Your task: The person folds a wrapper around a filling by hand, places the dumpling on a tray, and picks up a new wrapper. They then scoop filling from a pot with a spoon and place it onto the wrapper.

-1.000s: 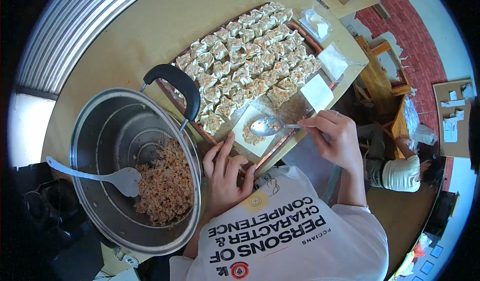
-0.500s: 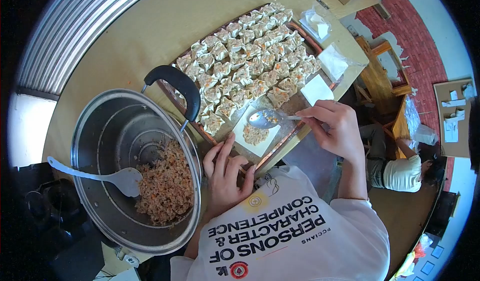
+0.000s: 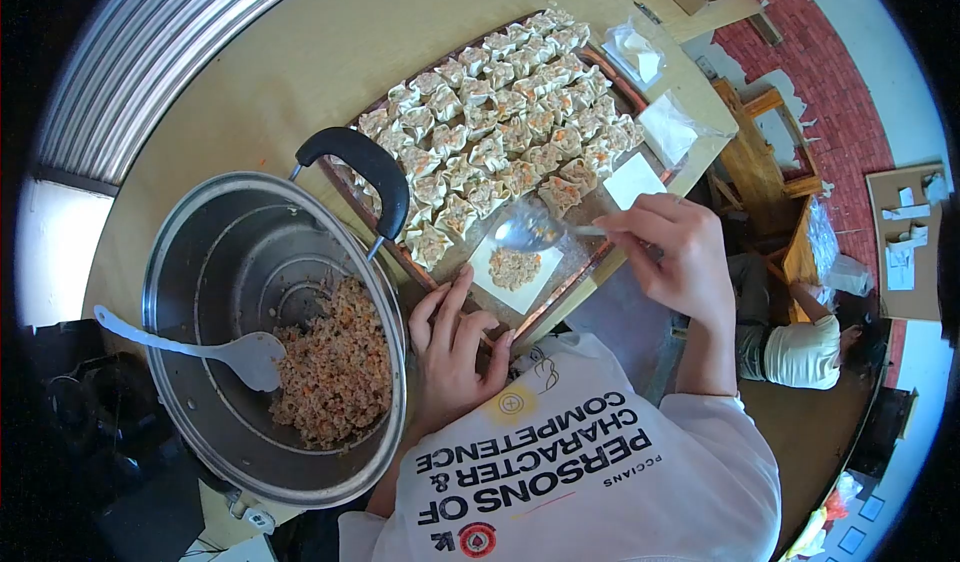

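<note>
A metal spoon is pinched by its handle in my right hand. Its bowl hovers over a square dumpling wrapper that lies on the tray's near corner. A flattened mound of minced filling sits in the middle of that wrapper. My left hand rests at the tray's near edge with its fingers spread, one fingertip close to the wrapper's corner. Rows of open-topped filled dumplings cover most of the tray. Another plain wrapper lies at the tray's right side.
Left of my left hand stands a deep metal pot holding minced filling and a white rice paddle. Its black handle overhangs the tray's edge. Wrapper packs lie at the right. Another person is farther off.
The spoon has lifted slightly off the filling, and its bowl has shifted a little up and left. My left hand stays in place.
</note>
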A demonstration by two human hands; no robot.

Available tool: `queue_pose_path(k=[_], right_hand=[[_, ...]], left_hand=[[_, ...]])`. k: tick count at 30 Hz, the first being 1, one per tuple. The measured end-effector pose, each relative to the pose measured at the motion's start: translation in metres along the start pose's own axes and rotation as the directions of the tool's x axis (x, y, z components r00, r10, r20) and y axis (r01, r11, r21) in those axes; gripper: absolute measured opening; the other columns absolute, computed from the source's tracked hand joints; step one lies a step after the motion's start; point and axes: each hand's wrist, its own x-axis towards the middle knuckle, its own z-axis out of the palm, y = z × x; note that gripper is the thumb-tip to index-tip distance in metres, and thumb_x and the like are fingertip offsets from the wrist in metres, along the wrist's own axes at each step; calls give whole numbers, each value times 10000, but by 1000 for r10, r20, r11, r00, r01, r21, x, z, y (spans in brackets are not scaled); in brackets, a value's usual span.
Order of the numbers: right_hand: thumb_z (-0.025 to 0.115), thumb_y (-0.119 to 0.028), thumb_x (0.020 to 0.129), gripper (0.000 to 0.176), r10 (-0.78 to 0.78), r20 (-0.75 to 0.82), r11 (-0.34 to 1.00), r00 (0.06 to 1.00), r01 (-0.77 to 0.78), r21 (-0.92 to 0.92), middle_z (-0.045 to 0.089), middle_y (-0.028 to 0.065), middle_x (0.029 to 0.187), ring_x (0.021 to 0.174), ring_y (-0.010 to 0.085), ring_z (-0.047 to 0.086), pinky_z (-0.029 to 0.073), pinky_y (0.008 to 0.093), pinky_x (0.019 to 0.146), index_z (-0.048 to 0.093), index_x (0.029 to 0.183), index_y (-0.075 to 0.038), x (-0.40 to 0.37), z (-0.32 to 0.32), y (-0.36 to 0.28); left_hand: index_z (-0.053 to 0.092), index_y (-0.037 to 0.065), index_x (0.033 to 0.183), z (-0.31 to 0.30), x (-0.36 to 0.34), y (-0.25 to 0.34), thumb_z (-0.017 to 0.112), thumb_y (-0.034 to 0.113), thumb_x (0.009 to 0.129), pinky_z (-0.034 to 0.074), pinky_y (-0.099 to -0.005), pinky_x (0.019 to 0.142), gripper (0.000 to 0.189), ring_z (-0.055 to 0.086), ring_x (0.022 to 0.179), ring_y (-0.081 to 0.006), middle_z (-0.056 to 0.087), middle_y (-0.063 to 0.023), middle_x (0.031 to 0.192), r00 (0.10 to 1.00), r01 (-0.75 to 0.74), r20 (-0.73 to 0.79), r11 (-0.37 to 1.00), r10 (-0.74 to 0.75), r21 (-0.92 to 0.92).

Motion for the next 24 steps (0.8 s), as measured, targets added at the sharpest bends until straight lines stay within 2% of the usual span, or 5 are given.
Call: queue_pose_path(k=[3,16,18,19,24], right_hand=[[739,-41,788,131,-64,53,998,997,63,24,647,63,758,697,278,669,531,393,597,738,907,-94,2,6,-3],[719,-48,839,86,22,66,1000,998,-23,17,685,90,790,683,287,683,540,387,600,738,917,-79,-2,-2,9],[699,-46,885,64,132,20,977,991,-133,166,709,106,830,679,282,706,551,371,605,736,929,-75,-4,-13,5],[671,24,897,134,151,81,971,985,-164,176,730,124,870,801,262,738,566,343,679,735,1004,-25,-6,-22,8],[695,30,850,158,144,78,966,986,-158,207,714,111,836,762,282,713,551,357,685,740,984,-40,-5,-31,5]], left_hand=[[594,62,961,0,1,0,762,132,853,339,-523,1109,211,448,1303,-434,515,-214,1521,1000,-9,1,1000,9,5],[607,68,949,0,1,1,772,136,841,344,-498,1107,208,457,1295,-420,528,-206,1513,1000,-5,-10,1000,6,24],[607,68,949,1,-1,0,771,135,839,343,-501,1107,208,458,1295,-421,528,-207,1512,1000,-9,-15,1000,9,19],[608,67,949,2,0,-1,770,134,838,342,-504,1107,209,458,1295,-421,528,-208,1512,1000,-14,-22,1000,15,16],[601,63,989,0,0,0,765,126,840,334,-517,1110,231,457,1297,-424,526,-215,1510,1000,-21,-20,1000,21,3]])
